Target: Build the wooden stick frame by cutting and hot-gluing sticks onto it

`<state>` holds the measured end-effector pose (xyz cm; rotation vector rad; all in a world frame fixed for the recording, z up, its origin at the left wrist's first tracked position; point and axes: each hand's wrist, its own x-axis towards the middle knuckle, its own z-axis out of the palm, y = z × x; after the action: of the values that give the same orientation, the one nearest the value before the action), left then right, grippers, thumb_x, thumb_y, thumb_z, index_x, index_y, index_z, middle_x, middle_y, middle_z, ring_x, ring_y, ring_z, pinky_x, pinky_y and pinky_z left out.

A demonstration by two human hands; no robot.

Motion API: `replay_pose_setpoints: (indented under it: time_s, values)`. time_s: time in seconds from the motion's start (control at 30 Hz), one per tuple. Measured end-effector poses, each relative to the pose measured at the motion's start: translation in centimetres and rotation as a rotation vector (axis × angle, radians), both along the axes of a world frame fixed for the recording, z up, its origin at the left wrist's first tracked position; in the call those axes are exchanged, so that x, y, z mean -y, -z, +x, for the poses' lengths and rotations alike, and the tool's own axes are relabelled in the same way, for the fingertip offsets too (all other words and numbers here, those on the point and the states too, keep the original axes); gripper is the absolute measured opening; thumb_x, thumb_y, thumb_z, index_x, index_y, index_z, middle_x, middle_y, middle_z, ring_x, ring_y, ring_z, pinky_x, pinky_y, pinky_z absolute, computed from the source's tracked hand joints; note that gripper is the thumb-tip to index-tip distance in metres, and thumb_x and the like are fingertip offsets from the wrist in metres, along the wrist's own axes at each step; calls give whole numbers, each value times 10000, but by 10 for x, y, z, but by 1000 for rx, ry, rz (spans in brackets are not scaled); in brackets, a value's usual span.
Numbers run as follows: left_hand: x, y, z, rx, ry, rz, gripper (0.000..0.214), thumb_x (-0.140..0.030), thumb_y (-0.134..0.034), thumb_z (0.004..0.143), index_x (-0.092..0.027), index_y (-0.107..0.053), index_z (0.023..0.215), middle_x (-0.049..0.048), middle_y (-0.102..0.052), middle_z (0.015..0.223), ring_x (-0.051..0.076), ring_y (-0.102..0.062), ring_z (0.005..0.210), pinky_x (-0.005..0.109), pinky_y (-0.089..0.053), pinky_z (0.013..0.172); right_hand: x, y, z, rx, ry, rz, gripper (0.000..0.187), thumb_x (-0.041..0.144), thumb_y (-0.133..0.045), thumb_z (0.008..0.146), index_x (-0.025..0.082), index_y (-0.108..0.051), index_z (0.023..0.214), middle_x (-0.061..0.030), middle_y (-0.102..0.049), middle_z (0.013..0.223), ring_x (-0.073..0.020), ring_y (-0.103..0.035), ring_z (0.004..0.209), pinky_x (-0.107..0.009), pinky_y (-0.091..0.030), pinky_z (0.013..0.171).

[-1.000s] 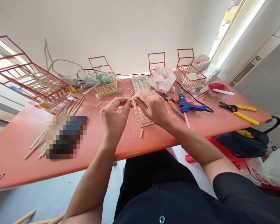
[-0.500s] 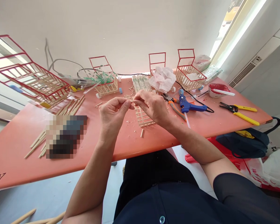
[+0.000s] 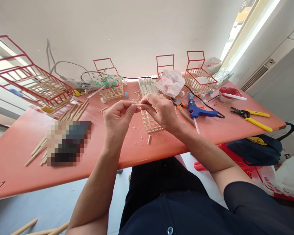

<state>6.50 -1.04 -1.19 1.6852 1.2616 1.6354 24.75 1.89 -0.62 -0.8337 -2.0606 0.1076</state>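
Note:
My left hand (image 3: 119, 119) and my right hand (image 3: 160, 111) meet above the orange table (image 3: 19, 163), both pinched on one thin wooden stick (image 3: 138, 104) held between their fingertips. Under my right hand a small ladder-like frame of pale sticks (image 3: 150, 122) lies flat on the table. Wood chips and a short stick piece (image 3: 149, 139) are scattered around it.
A blue glue gun (image 3: 198, 112), orange-handled pliers (image 3: 185, 114) and yellow-handled cutters (image 3: 253, 117) lie to the right. Stick baskets with red frames (image 3: 198, 76) stand along the back and far left (image 3: 31, 85). Loose sticks (image 3: 39, 150), crumpled tissue (image 3: 171, 83), a red paint bowl (image 3: 229, 93).
Both hands stay pinched together on the stick and have shifted very slightly; nothing else moved.

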Motion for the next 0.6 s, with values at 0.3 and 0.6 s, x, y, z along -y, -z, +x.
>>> replay_pose_setpoints:
  time_s: [0.3, 0.6]
  values:
    - [0, -1, 0, 46, 8, 74, 65, -283, -815, 893, -220, -801, 892, 7, -803, 824, 164, -775, 801, 294, -624, 823, -3, -1, 1, 13, -84, -39, 604, 636, -361, 1166, 171, -738, 1082, -60, -790, 978, -183, -697, 920, -284, -439, 887]
    - [-1, 0, -3, 35, 40, 65, 185, -400, -811, 930, -222, -797, 884, 18, -802, 810, 172, -766, 790, 306, -614, 821, -2, -1, 0, 14, -96, 15, 651, 642, -325, 1166, 177, -765, 1052, -66, -817, 1010, -190, -713, 956, -293, -444, 939]
